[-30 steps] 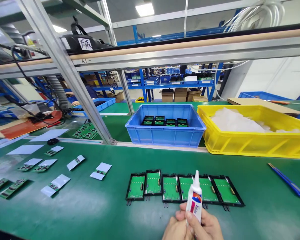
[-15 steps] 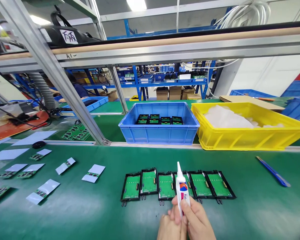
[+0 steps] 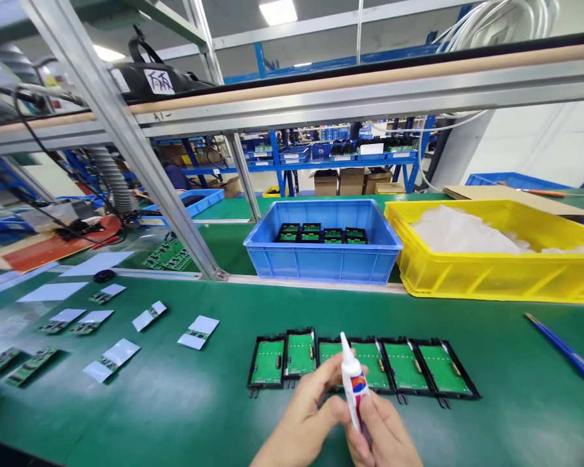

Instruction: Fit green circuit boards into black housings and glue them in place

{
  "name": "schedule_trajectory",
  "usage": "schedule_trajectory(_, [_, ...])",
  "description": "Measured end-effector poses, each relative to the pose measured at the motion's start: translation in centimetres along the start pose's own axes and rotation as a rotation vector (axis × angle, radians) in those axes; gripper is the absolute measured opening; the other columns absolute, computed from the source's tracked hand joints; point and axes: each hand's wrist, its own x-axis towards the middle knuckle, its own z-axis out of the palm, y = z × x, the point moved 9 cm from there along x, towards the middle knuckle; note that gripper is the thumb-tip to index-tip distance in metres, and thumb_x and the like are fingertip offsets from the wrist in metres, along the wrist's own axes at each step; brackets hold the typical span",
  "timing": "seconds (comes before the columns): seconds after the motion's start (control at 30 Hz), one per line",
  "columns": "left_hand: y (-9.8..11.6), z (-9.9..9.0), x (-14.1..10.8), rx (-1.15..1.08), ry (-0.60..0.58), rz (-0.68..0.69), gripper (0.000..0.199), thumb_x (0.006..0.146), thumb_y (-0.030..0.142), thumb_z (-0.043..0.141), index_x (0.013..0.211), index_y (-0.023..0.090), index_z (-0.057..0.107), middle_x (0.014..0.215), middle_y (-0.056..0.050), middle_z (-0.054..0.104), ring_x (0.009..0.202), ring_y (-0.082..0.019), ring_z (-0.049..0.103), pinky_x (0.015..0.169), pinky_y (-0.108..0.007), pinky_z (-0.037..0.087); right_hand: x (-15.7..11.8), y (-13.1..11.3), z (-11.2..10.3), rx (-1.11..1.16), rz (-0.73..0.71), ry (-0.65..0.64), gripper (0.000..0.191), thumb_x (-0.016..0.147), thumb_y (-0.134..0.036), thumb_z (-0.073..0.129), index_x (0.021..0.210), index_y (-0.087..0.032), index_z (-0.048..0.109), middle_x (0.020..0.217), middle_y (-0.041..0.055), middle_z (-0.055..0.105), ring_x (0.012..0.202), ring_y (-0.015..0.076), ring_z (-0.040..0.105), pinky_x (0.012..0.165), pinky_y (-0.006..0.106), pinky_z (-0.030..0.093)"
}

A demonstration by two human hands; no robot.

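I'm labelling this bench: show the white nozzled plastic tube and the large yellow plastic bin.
White nozzled plastic tube [image 3: 357,386]: head view, on its printed body.
Large yellow plastic bin [image 3: 496,277]: head view, on its front wall.

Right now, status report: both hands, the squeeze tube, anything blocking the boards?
Right hand gripping white squeeze tube, tip uppermost. Left hand alongside, contact unclear. Left hand partly blocks view of third framed circuit board from left.

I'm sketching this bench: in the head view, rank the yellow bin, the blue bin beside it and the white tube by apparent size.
1. Yellow bin
2. Blue bin
3. White tube, though nearer
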Motion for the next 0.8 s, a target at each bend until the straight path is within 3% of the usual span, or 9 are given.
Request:
schedule_trajectory(0.13, [-1.0,1.3,0.5,-0.231,0.009,-0.037,0.049,0.091,0.053,0.060,0.126,0.019,0.063,0.113,-0.015,0.070,0.102,-0.028,0.066,0.092,-0.038,0.048,0.9,1.4,0.7,-0.074,0.012,-0.078,0.056,0.080,-0.070,0.060,0.065,-0.015,0.053,0.041,-0.0103,0.029,0.036,0.0019,0.019,0.038,0.017,0.014])
schedule_trajectory(0.23, [-1.0,1.3,0.5,-0.368,-0.039,-0.010,0.050,0.085,0.054,0.067,0.120,0.019,0.066,0.101,-0.014,0.073,0.097,-0.027,0.068,0.085,-0.035,0.050,1.2,1.3,1.1,-0.086,0.029,-0.061,0.055,0.076,-0.068,0.066,0.065,-0.015,0.054,0.043,-0.0079,0.038,0.037,0.0015,0.025,0.039,0.016,0.018])
schedule_trajectory(0.33, [-0.4,-0.1,0.6,-0.415,-0.046,0.016,0.046,0.078,0.053,0.075,0.106,0.017,0.072,0.092,-0.012,0.073,0.080,-0.021,0.069,0.071,-0.026,0.050,1.7,1.2,1.6,0.019,0.094,-0.090,0.054,0.069,-0.068,0.073,0.079,-0.017,0.060,0.052,-0.0024,0.054,0.038,0.0030,0.036,0.040,0.015,0.026])
schedule_trajectory(0.4, [0.6,-2.1,1.0,-0.439,0.026,0.069,0.042,0.073,0.051,0.080,0.098,0.018,0.073,0.093,-0.010,0.073,0.075,-0.018,0.068,0.067,-0.023,0.049,2.2,1.4,2.6,0.139,0.161,-0.171,0.060,0.066,-0.074,0.070,0.083,-0.017,0.064,0.060,0.0019,0.061,0.039,0.0041,0.038,0.038,0.015,0.028])
schedule_trajectory(0.5, [2.7,-5.4,1.4,-0.428,0.133,0.187,0.035,0.070,0.044,0.084,0.095,0.021,0.074,0.099,-0.008,0.074,0.095,-0.025,0.068,0.083,-0.031,0.051,3.9,1.0,4.3,0.362,0.161,-0.202,0.061,0.061,-0.075,0.072,0.081,-0.017,0.068,0.069,0.0045,0.065,0.045,0.0041,0.040,0.035,0.011,0.029])
schedule_trajectory(0.57, [4.1,-6.6,1.7,-0.312,0.136,0.242,0.031,0.070,0.040,0.085,0.094,0.023,0.076,0.102,-0.008,0.074,0.113,-0.030,0.062,0.099,-0.039,0.044,5.4,0.7,5.8,0.498,0.133,-0.170,0.055,0.061,-0.068,0.077,0.082,-0.018,0.069,0.070,0.0020,0.065,0.047,0.0030,0.041,0.036,0.008,0.033])
schedule_trajectory(0.63, [5.2,-7.4,2.0,-0.150,0.109,0.274,0.029,0.072,0.040,0.083,0.095,0.024,0.077,0.103,-0.009,0.075,0.121,-0.032,0.056,0.105,-0.043,0.038,6.9,0.7,7.9,0.587,0.154,-0.164,0.046,0.065,-0.060,0.080,0.083,-0.019,0.071,0.069,-0.0018,0.063,0.049,0.0015,0.043,0.041,0.006,0.038])
schedule_trajectory(0.73, [6.3,-8.9,2.2,0.085,0.066,0.319,0.040,0.075,0.042,0.080,0.111,0.025,0.074,0.122,-0.010,0.068,0.132,-0.034,0.046,0.111,-0.048,0.030,9.1,0.0,10.0,0.661,0.164,-0.173,0.030,0.071,-0.047,0.081,0.083,-0.021,0.072,0.060,-0.0072,0.058,0.045,0.0003,0.045,0.042,0.006,0.041])
schedule_trajectory(0.8, [6.0,-10.8,2.3,0.220,0.056,0.298,0.060,0.075,0.040,0.080,0.130,0.028,0.060,0.140,-0.008,0.055,0.136,-0.033,0.041,0.114,-0.048,0.026,10.3,-1.1,9.5,0.708,0.104,-0.133,0.022,0.074,-0.036,0.082,0.088,-0.021,0.072,0.061,-0.0082,0.058,0.045,-0.0006,0.046,0.041,0.005,0.041])
